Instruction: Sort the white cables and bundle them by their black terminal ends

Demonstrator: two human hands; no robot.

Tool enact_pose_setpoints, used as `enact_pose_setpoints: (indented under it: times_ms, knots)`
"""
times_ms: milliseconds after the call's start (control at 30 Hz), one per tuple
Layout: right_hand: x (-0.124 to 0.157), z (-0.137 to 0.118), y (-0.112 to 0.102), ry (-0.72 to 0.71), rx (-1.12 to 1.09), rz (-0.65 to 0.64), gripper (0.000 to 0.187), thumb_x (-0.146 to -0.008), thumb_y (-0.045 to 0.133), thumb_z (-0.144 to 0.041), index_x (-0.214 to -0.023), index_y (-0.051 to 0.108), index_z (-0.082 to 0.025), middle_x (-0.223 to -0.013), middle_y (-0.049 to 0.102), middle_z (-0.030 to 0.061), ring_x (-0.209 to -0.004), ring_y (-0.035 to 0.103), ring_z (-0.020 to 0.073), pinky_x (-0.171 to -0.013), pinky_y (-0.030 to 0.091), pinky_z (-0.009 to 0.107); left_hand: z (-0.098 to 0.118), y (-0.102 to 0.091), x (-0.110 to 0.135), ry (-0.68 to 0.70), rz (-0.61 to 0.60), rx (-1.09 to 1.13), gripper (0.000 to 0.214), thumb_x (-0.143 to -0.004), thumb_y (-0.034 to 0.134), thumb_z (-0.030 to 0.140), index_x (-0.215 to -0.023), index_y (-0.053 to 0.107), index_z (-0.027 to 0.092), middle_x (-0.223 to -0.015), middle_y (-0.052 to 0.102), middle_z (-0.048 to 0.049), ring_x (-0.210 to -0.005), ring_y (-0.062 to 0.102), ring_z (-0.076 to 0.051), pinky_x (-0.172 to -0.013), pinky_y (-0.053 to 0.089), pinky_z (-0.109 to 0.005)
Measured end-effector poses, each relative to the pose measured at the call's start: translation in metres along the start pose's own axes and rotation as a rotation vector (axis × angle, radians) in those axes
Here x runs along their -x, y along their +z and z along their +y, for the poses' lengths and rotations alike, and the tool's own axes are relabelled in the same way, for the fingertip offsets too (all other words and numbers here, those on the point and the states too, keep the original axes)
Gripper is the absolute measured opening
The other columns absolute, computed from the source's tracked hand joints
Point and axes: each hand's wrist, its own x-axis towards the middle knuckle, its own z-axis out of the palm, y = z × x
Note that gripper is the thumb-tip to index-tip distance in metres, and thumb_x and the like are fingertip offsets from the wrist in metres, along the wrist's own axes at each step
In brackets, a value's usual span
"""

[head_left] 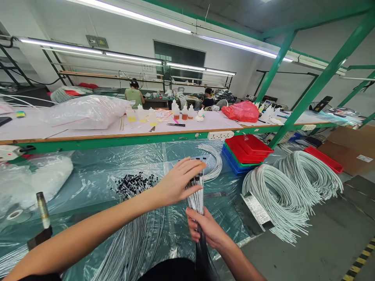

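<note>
My right hand (206,228) is wrapped around a bundle of thin grey cables (195,201), which it holds upright. Small black connectors (198,178) sit at the bundle's top end. Over that end arches my left hand (178,182), its fingers stretched out and its thumb apart on the near side; whether the palm presses on the connectors is hidden. Left of the bundle, a larger pile of similar cables (133,230) lies on the plastic-covered bench (172,234), with black connectors (136,183) at its far end. A steel ruler (215,194) lies to the right of the bundle.
Coiled white cables (275,191) lie at the right, beside stacked red and blue trays (247,150). A metal post (43,210) stands at the left. Behind, a raised shelf (205,124) carries squeeze bottles (184,113) and bags. Two people sit farther back.
</note>
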Motion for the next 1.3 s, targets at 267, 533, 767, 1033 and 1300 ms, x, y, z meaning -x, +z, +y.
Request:
enact_pose_setpoints:
  times_ms: [267,533,767,1033,1300]
  knots:
    - [0.001,0.001,0.001,0.006,0.019,-0.023,0.061,-0.064,0.082,-0.065,-0.082,0.043,-0.022,-0.052,0.042,-0.0128,-0.035,0.032,0.0042,-0.035,0.028,0.019,-0.017,-0.013,-0.011,-0.180,-0.098,0.107,0.045,-0.100,0.042,0.044,-0.135,0.054,0.018,-0.140,0.058,-0.0124,-0.135,0.048,-0.025,-0.115,0.038,-0.044]
    - [-0.001,0.004,0.002,0.017,0.025,-0.020,0.063,-0.062,0.083,-0.067,-0.083,0.042,-0.023,-0.050,0.041,-0.0132,-0.034,0.031,0.0044,-0.034,0.028,0.019,-0.015,-0.013,-0.012,-0.282,-0.067,0.190,0.042,-0.100,0.040,0.045,-0.128,0.061,0.020,-0.134,0.064,-0.0086,-0.121,0.060,-0.022,-0.106,0.046,-0.039]
    - [-0.002,0.001,0.002,-0.010,0.020,-0.045,0.060,-0.064,0.084,-0.064,-0.085,0.045,-0.022,-0.050,0.041,-0.0132,-0.034,0.031,0.0044,-0.034,0.029,0.018,-0.013,-0.018,-0.011,-0.325,-0.108,0.189,0.048,-0.102,0.033,0.047,-0.135,0.056,0.020,-0.138,0.061,-0.0084,-0.127,0.056,-0.022,-0.108,0.044,-0.038]
    - [-0.002,0.001,0.001,-0.003,0.033,-0.066,0.061,-0.062,0.084,-0.064,-0.082,0.044,-0.023,-0.048,0.039,-0.0134,-0.034,0.031,0.0043,-0.033,0.030,0.017,-0.016,-0.010,-0.012,-0.330,0.042,0.005,0.057,-0.102,0.031,0.050,-0.146,0.042,0.016,-0.151,0.048,-0.0124,-0.139,0.043,-0.025,-0.117,0.033,-0.044]
    - [-0.001,0.003,0.002,0.003,0.071,-0.105,0.060,-0.062,0.085,-0.063,-0.085,0.047,-0.022,-0.049,0.041,-0.0128,-0.035,0.031,0.0043,-0.034,0.030,0.017,-0.018,-0.015,-0.042,-0.427,-0.044,0.070,0.060,-0.100,0.029,0.052,-0.142,0.047,0.013,-0.149,0.050,-0.0125,-0.137,0.046,-0.026,-0.115,0.033,-0.044]
